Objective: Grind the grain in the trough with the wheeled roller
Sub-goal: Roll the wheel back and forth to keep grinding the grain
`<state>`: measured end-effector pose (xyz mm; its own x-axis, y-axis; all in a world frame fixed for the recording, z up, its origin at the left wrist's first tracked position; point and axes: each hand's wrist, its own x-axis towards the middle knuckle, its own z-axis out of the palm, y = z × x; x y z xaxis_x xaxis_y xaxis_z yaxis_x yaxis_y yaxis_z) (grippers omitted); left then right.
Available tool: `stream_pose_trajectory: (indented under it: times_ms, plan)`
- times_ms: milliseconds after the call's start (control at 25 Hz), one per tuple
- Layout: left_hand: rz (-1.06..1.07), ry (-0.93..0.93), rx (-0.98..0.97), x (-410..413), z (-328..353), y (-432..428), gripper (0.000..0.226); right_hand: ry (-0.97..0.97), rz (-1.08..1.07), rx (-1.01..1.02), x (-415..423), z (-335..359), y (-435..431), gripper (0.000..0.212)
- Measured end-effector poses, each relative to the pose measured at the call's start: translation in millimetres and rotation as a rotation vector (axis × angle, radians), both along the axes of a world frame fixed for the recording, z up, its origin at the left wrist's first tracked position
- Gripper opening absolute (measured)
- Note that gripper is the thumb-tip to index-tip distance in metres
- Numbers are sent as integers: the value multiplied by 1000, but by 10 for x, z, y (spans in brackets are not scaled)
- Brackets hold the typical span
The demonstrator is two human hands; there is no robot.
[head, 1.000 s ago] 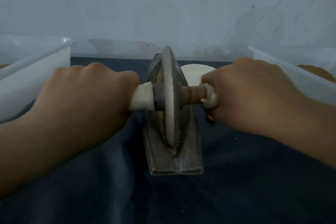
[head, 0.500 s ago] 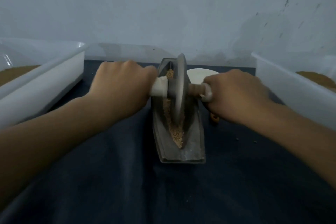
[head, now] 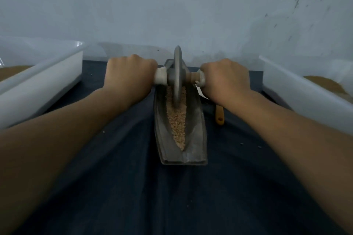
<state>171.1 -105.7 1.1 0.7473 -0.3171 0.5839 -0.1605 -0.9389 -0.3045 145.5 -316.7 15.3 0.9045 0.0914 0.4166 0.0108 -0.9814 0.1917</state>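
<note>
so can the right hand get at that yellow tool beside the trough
Probably, once it lets go: the right hand grips the roller handle, and the yellow tool lies uncovered on the cloth close under its wrist.

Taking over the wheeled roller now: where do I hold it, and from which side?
Grip the wheeled roller by its axle stubs, one each side of the disc, from above, knuckles up, as the left hand and right hand do. It stands on edge in the narrow trough; only the axle sticks out sideways past the walls.
</note>
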Motion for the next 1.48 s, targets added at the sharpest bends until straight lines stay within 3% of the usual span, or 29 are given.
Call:
stream_pose_trajectory:
  times_ms: [120, 240, 400, 520, 680, 800, 880, 1000, 1080, 1160, 1240, 1320, 1480]
  plan:
    - [-122, -54, 38, -496, -85, 242, 27, -144, 138, -100, -470, -38, -132, 28]
    - [-202, -56, 41, -708, -97, 502, 31, -201, 269, -90, -779, 0, -194, 19]
    - [-67, -43, 20, -410, -188, 258, 29, -140, 61, -127, -392, -68, -61, 18]
    - [-8, -2, -18, 20, 0, 1, 13, -53, -16, 28, 75, -35, 25, 8]
    - [-33, 13, 81, -174, 71, 25, 9, 8, -2, 29, -135, -68, -81, 14]
    - [-148, -59, 100, -647, 14, 273, 30, -152, 185, -42, -654, -117, -205, 20]
    - [-202, -88, 77, -723, -2, 386, 29, -187, 247, -42, -754, -121, -248, 21]
    - [-77, -73, 103, -479, -32, 217, 23, -110, 68, -34, -415, -160, -127, 25]
    - [-16, -69, 93, -148, 6, 22, 13, -59, -21, 80, -98, -167, -49, 12]
    - [-11, -45, 79, 86, 111, -96, 7, -25, -44, 139, 85, -149, -21, 2]
    - [-22, -19, 85, 25, 124, -80, 7, -14, -19, 120, 5, -137, -47, 11]
    - [-52, -11, 101, -250, 45, 49, 16, -28, 36, 46, -244, -134, -111, 24]
    - [-181, -77, 98, -707, 8, 341, 41, -196, 175, -80, -758, -102, -219, 24]
